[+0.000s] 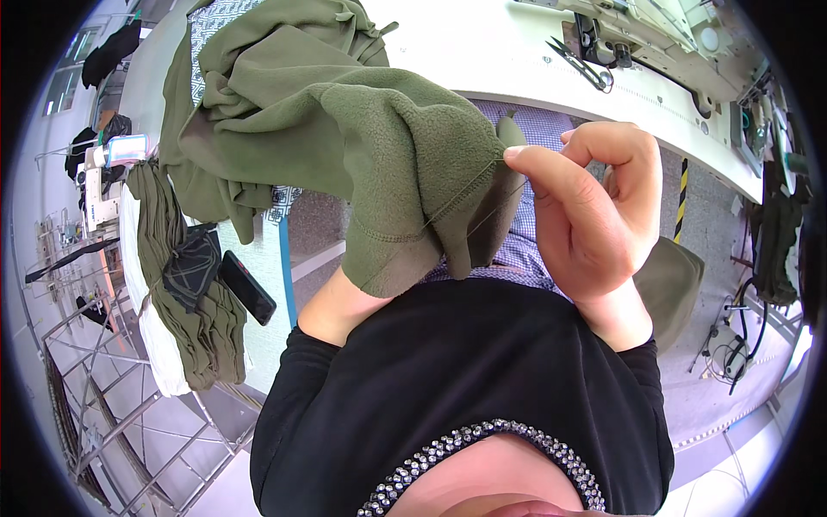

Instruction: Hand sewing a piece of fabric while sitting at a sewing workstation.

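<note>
An olive-green fleece garment [293, 121] stretches from the table at the upper left down to my lap, with a stitched seam [461, 194] across its near end. My left forearm [332, 310] goes into this end, and the cloth covers the hand, so its fingers cannot be seen. My right hand [594, 198] pinches the garment's edge at the end of the seam, its other fingers curled. A thin loose thread [500, 207] hangs beside the seam, below the fingertips.
Black scissors or snips [581, 66] lie on the white table [482, 52] by a sewing machine [642, 30]. Left of me are a stack of folded green pieces [207, 332], a dark patterned cloth [194, 267] and a black phone [248, 287]. A metal rack [129, 431] stands lower left.
</note>
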Tool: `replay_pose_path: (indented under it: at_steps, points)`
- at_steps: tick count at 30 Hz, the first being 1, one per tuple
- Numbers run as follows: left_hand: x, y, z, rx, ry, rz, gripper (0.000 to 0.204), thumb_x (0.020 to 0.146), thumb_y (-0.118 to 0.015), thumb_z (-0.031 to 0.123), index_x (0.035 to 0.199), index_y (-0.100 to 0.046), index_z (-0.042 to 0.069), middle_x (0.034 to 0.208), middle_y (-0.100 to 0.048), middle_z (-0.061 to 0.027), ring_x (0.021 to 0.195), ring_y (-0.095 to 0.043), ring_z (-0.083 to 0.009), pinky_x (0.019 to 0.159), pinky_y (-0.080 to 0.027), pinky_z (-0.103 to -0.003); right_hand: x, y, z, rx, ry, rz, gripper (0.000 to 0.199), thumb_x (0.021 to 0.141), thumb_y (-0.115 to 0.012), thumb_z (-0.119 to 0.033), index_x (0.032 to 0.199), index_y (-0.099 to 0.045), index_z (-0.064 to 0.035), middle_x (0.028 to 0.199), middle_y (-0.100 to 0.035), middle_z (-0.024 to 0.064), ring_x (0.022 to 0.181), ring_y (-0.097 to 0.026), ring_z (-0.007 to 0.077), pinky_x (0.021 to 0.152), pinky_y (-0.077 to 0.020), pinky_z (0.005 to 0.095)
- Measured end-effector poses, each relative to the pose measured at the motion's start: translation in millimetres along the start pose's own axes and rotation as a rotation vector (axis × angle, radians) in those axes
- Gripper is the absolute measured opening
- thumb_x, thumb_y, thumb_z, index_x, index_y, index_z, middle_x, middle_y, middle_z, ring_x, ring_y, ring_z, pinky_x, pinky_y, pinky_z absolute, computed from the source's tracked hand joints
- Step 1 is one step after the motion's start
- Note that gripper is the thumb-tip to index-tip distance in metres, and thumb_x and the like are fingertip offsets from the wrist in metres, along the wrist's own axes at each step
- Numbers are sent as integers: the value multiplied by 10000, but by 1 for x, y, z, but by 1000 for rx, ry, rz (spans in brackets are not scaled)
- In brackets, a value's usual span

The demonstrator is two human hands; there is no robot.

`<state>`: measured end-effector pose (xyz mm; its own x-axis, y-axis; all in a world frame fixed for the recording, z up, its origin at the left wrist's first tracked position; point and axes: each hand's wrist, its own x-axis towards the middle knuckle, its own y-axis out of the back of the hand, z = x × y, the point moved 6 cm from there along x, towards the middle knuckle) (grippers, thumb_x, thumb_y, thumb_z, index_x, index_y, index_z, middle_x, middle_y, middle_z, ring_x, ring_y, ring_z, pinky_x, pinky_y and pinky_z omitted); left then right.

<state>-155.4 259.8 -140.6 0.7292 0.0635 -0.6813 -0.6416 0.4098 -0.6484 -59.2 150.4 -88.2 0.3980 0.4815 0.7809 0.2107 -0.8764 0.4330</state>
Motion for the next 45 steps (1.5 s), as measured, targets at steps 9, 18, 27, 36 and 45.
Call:
replay_pose_path:
  at_steps: [9, 18, 27, 36, 45]
  points:
    - [4, 0, 0, 56, -7, -4, 506, 1004, -417, 357, 1394, -388, 36, 1394, -448, -128, 1256, -472, -223, 1070, -388, -350, 1, -1, 1, -4, -22, -15, 300, 613, -685, 111, 867, -710, -47, 795, -482, 46, 693, -498, 171, 580, -407, 254]
    - [8, 0, 0, 264, -314, -261, 504, 1004, -422, 351, 1394, -381, 35, 1384, -451, -128, 1253, -473, -215, 1055, -404, -342, 0, -4, 0, -26, -1, -30, 323, 580, -666, 121, 862, -701, -31, 781, -485, 53, 675, -502, 175, 574, -412, 258]
    - [12, 15, -5, 348, -364, -211, 482, 1008, -428, 321, 1392, -377, 35, 1368, -456, -117, 1241, -475, -194, 1039, -417, -321, -2, -15, 1, -30, 74, -47, 338, 538, -648, 125, 856, -676, 11, 763, -499, 71, 672, -515, 193, 562, -431, 284]
    - [13, 8, 3, 437, -501, -255, 463, 1016, -420, 284, 1412, -347, 55, 1378, -433, -94, 1255, -446, -174, 1051, -388, -303, -2, -31, 2, -6, 55, -103, 299, 575, -649, 88, 869, -653, 33, 775, -504, 89, 673, -523, 215, 565, -437, 302]
    - [24, 34, 8, 616, -811, -111, 424, 1032, -367, 250, 1418, -332, 79, 1374, -428, -74, 1272, -417, -163, 1069, -356, -308, -6, -49, 0, -40, 79, -263, 258, 664, -632, -19, 919, -621, 21, 839, -510, 105, 748, -530, 261, 618, -451, 330]
